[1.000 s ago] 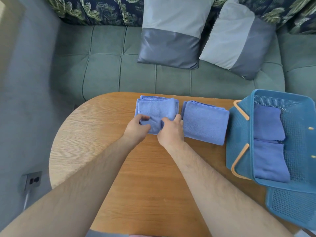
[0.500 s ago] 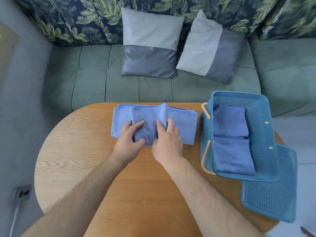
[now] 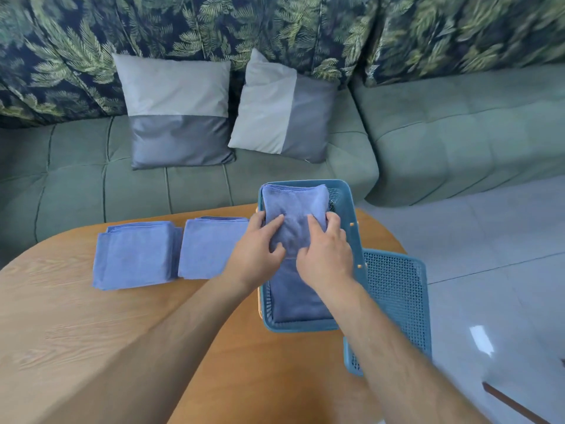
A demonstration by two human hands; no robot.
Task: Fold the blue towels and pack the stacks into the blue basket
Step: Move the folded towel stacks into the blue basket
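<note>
Towels look about half packed. Well left of the basket (image 3: 302, 327), the left stack (image 3: 134, 255) lies folded on the table (image 3: 91, 332). The middle stack (image 3: 211, 249) lies between it and the basket, just beside the basket's left wall. Both are yet to go in. Your left hand (image 3: 256, 255) and right hand (image 3: 327, 255) clamp the held stack (image 3: 293, 209) from either side over the basket's far half, thumbs on top and fingers curled round its edges. I cannot tell whether it has touched down. The packed stack (image 3: 296, 298) already fills the basket's near half. The lid (image 3: 397, 301) lies right of the basket, against its right wall. It probably goes on last, if at all.
</note>
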